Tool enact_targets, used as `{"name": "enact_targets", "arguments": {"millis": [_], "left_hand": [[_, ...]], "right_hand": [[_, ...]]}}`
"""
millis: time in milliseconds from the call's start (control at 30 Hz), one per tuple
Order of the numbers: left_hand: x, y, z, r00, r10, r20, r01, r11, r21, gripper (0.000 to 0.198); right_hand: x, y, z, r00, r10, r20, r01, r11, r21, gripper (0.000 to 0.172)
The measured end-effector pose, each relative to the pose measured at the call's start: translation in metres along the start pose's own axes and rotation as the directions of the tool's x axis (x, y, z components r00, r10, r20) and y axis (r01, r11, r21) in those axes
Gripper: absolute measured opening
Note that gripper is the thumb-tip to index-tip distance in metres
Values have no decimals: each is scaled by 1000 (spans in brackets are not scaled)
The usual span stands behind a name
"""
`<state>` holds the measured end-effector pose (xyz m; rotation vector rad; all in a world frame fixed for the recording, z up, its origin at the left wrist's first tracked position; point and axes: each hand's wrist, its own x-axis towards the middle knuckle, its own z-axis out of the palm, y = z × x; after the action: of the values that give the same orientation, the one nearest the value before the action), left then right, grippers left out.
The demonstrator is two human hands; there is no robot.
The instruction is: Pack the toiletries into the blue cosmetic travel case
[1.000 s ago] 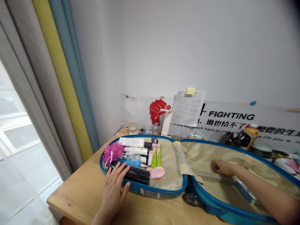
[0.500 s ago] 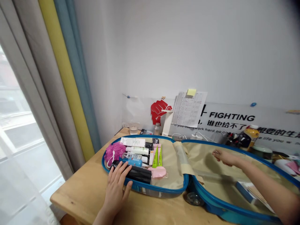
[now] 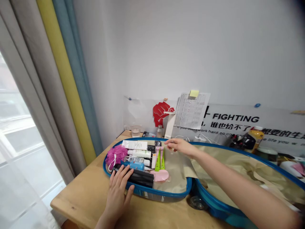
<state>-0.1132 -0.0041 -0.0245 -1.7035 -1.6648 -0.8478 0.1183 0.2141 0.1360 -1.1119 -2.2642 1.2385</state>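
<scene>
open blue hard-shell suitcase with beige fabric lining lies flat on the light wooden table, both halves up. left hand rests palm down on the near rim of the left half, fingers spread a little and flat, fingertips on the long black cylindrical bottle; nothing gripped. right hand reaches across over the left half, above the beige lining, just beside the two lime-green and pink tubes; fingers loosely extended, slightly apart, holding nothing that i can see. packed in the left half: magenta mesh bath pouf, white tube, blue-capped clear bottle, flat pink oval pad. orange-capped juice bottle stands behind the right half.
</scene>
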Motion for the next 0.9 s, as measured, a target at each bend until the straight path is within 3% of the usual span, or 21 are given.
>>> {"name": "enact_targets", "arguments": {"millis": [200, 367, 900], "left_hand": [[-2, -1, 0, 1000, -6, -2, 6, 1000, -2, 45], [-1, -1, 0, 1000, 0, -5, 0, 1000, -7, 47], [0, 1, -3, 1000, -16, -5, 16, 999, -33, 45]], "right_hand": [[34, 0, 50, 989, 34, 144, -14, 990, -139, 27], [49, 17, 74, 981, 112, 161, -61, 955, -290, 29], [51, 28, 88, 989, 85, 121, -8, 847, -531, 29]]}}
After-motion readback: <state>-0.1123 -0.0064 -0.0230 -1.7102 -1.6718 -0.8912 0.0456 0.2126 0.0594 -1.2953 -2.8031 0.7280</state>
